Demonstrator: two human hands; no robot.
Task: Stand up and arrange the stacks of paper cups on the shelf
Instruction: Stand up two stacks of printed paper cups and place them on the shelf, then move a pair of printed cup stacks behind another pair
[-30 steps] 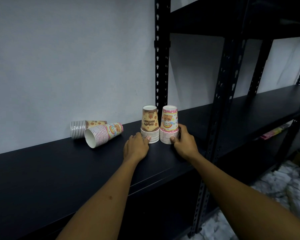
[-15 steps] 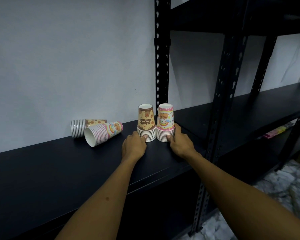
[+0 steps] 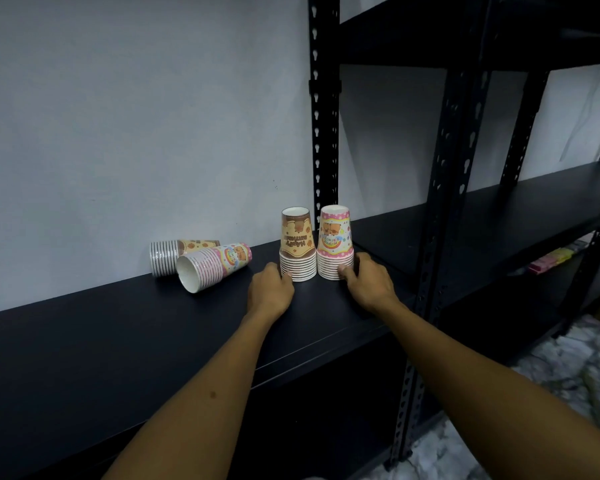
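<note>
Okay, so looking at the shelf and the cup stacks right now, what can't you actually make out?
Head view, the only one:
- Brown lying stack: its mouth and front are covered by the pink lying stack.
- Left hand fingertips: hidden behind its own knuckles, so its hold on the brown standing stack is unclear.
- Right hand fingers: behind the pink standing stack.
- Colourful items on the lower shelf: too small and blurred to name.

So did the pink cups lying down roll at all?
No. The lying pink stack keeps its spot on the shelf, still resting against the lying brown stack by the wall.
</note>
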